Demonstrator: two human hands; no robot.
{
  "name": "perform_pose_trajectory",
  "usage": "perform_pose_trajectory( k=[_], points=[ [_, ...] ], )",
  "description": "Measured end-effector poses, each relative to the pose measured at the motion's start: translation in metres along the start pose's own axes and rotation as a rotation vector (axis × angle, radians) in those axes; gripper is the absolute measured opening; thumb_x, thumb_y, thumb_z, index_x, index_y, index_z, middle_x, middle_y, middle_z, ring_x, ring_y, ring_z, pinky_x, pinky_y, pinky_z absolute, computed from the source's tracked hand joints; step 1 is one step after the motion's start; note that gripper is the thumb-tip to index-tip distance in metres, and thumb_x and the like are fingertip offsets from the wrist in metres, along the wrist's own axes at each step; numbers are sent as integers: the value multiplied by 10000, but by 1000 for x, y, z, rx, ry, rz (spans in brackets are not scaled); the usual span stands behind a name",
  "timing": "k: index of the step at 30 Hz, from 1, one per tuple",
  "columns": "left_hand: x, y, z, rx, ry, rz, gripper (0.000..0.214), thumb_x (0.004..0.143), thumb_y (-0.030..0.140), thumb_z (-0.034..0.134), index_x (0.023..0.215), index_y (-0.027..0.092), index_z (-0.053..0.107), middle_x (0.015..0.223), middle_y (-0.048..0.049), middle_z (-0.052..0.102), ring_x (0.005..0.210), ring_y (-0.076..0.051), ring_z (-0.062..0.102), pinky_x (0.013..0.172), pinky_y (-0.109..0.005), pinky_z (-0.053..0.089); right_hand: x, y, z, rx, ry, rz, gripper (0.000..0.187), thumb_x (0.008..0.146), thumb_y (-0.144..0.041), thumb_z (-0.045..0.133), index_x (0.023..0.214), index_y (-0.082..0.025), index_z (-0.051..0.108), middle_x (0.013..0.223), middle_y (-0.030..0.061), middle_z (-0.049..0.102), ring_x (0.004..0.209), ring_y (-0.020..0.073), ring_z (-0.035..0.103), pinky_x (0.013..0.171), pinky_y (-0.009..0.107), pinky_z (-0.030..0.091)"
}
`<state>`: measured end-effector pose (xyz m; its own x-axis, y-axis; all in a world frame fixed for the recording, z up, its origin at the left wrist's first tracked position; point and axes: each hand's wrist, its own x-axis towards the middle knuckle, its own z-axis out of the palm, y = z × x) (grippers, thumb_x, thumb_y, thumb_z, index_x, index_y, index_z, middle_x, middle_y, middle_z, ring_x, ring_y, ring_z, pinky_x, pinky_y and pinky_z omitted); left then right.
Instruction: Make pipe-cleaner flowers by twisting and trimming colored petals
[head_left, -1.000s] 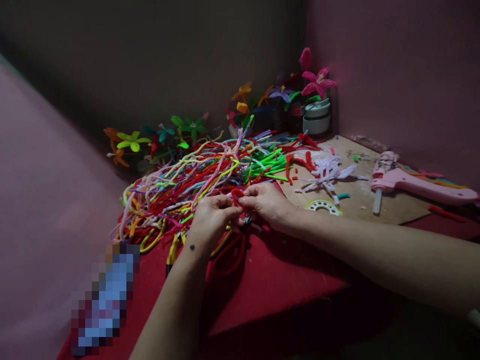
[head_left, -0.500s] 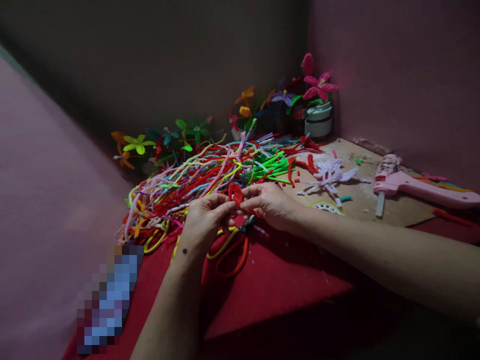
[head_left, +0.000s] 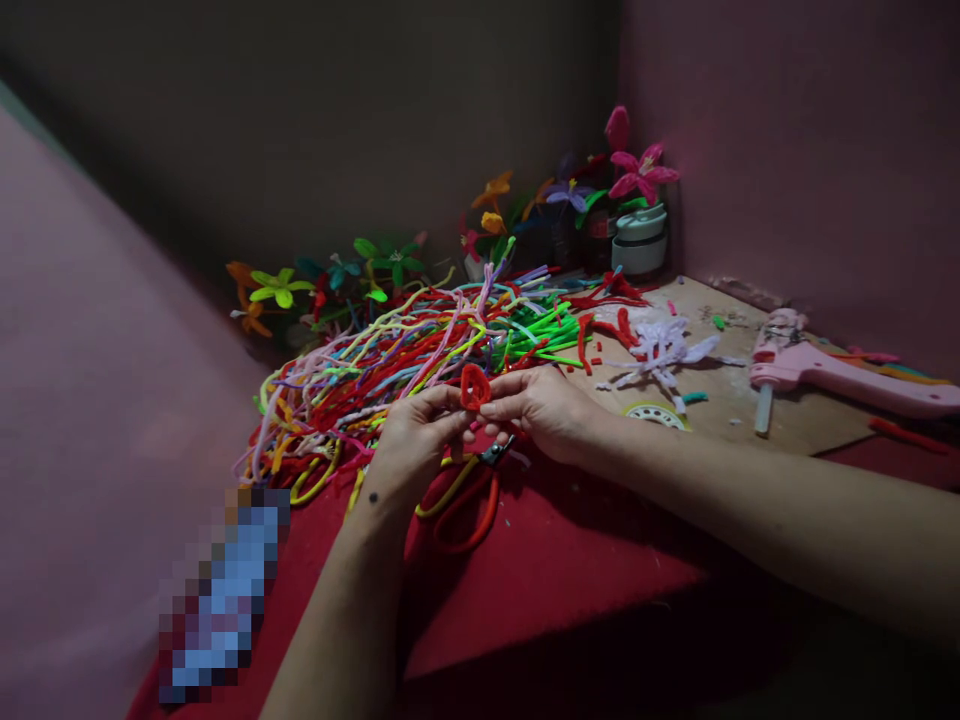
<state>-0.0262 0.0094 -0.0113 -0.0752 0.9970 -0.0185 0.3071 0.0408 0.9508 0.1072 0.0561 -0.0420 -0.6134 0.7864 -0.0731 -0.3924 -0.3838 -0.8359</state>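
A red pipe cleaner [head_left: 475,388], bent into a small loop, is pinched between both hands in front of the pile. My left hand [head_left: 420,425] grips its left side with thumb and forefinger. On the right edge, the fingertips of my right hand [head_left: 536,408] are closed on the same loop. Behind the hands spreads a heap of many-coloured pipe cleaners [head_left: 382,355]. Just below the fingers lie scissors [head_left: 489,505] with red and yellow handles, their blades mostly out of sight.
A pink glue gun [head_left: 840,380] rests on a board [head_left: 795,430] at the right, near a white pipe-cleaner piece [head_left: 664,350] and a tape roll [head_left: 656,415]. Pipe-cleaner flowers [head_left: 643,175] and a lidded cup [head_left: 639,240] stand behind. Red cloth [head_left: 555,570] covers the table.
The red loop has turned slightly and now faces me more squarely. Both hands keep their pinch on it, with only small finger shifts.
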Motion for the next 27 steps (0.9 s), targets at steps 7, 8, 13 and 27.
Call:
perform_pose_trajectory(
  k=[7,8,13,27],
  points=[
    [-1,4,0,110,-52,46,128,691,254,597,711,128,611,605,6,598,526,-85,538,458,-170,413,2,4,0,-65,47,-25,144,696,-6,505,656,-93,612,513,9,579,419,65,507,434,185,399],
    [-1,4,-1,109,-51,46,138,709,263,581,710,128,609,610,1,605,530,-87,544,460,-169,414,2,4,0,-80,40,-29,146,699,-13,503,647,-95,613,514,7,577,427,61,504,435,179,390],
    [0,3,0,67,2,-32,144,706,239,584,623,125,558,529,4,584,459,-96,542,386,-166,380,-1,3,3,-151,2,-34,171,695,-33,477,582,-101,585,495,2,568,439,57,500,435,168,370],
    [-2,6,-14,62,13,-66,198,597,260,709,587,115,574,453,22,523,387,-47,433,383,-155,319,-4,4,0,-235,-77,-121,257,709,-304,583,530,-132,514,414,-58,398,342,29,291,343,185,173]
  ],
)
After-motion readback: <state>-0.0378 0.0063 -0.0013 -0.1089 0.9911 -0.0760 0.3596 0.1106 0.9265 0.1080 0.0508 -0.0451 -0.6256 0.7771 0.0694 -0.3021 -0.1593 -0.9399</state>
